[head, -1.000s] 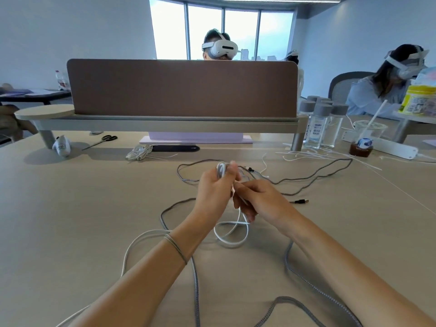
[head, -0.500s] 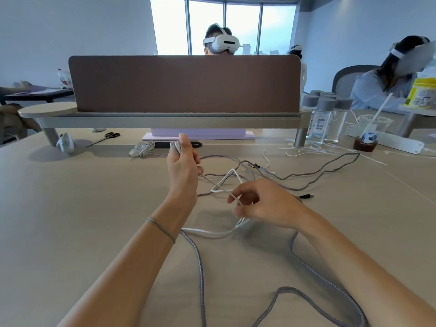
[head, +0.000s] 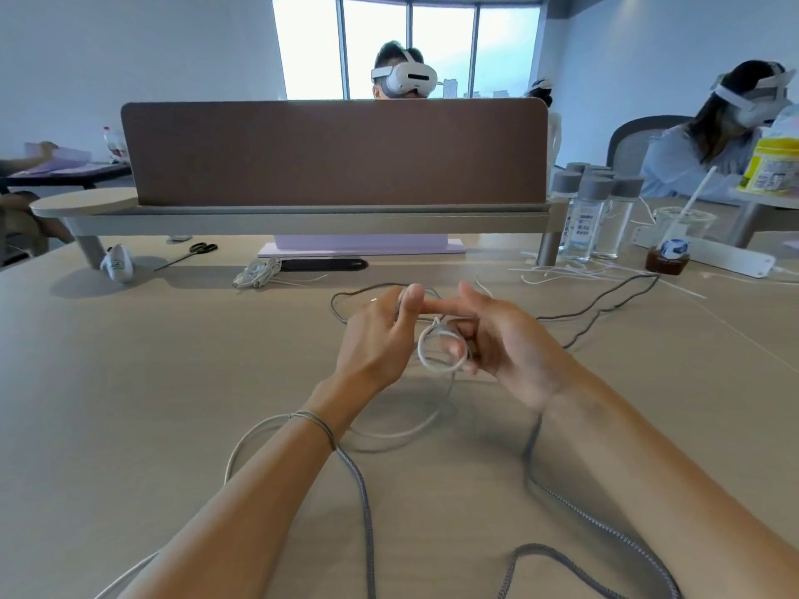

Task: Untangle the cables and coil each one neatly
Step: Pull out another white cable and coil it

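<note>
Just in front of the brown divider [head: 333, 151], the left hand [head: 376, 335] pinched the white cable [head: 439, 354] while the right hand [head: 506, 339] held its small loop around curled fingers, so coiling seemed underway, with another wrap of slack probably due next.

No text can be read anywhere. The clear bottles [head: 589, 222] carry blue printed labels, but the print is too small to make out. The yellow tub [head: 771, 165] at the right has a label with dark marks, also illegible. The small white object [head: 116, 265] by the shelf leg bears a faint green mark that cannot be read.
</note>
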`<state>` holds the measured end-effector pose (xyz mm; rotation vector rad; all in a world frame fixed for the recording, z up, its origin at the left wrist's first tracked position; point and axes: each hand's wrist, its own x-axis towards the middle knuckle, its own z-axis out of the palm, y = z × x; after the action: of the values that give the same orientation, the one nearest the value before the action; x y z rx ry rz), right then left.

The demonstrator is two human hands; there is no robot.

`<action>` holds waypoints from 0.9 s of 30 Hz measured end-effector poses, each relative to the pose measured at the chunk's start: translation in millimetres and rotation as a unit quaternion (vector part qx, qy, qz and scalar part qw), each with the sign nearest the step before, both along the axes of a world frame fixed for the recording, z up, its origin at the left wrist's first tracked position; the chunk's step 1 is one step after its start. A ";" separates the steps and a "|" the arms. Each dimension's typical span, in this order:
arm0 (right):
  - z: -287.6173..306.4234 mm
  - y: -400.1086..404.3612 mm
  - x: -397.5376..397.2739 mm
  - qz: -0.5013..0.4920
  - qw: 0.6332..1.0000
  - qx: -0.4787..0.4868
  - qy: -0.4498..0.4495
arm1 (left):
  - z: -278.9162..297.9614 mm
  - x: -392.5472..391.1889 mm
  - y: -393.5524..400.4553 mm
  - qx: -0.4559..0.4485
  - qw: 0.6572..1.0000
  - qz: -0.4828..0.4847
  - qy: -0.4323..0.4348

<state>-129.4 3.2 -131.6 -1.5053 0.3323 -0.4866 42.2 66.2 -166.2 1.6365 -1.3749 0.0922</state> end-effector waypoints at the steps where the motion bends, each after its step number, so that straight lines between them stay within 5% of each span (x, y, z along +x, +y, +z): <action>1: 0.7 -2.7 -0.5 0.010 0.999 0.031 -0.020 | 0.9 -1.2 0.3 0.017 1.000 -0.015 -0.005; 7: 4.1 -28.9 -15.9 -0.042 0.972 0.143 -0.182 | -7.5 0.3 1.2 0.161 0.983 -0.080 0.045; 16: 7.9 -55.5 -28.8 -0.237 0.927 0.180 -0.230 | 12.0 -5.4 13.6 0.269 0.924 -0.240 0.128; 21: 7.0 -57.9 -29.3 -0.283 0.909 0.204 -0.230 | 5.1 -2.9 9.8 0.311 0.920 -0.239 -0.025; 23: 6.8 -57.8 -29.3 -0.301 0.915 0.165 -0.211 | 5.8 1.9 11.3 0.302 0.911 -0.270 0.071; 27: -1.8 -58.0 -29.0 -0.394 0.907 -0.136 -0.057 | 18.6 11.2 13.1 0.252 0.804 -0.376 0.385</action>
<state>-158.4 -54.7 -133.4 -1.5621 0.8165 -1.3005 53.5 79.2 -147.7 1.1456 -1.3124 -1.3630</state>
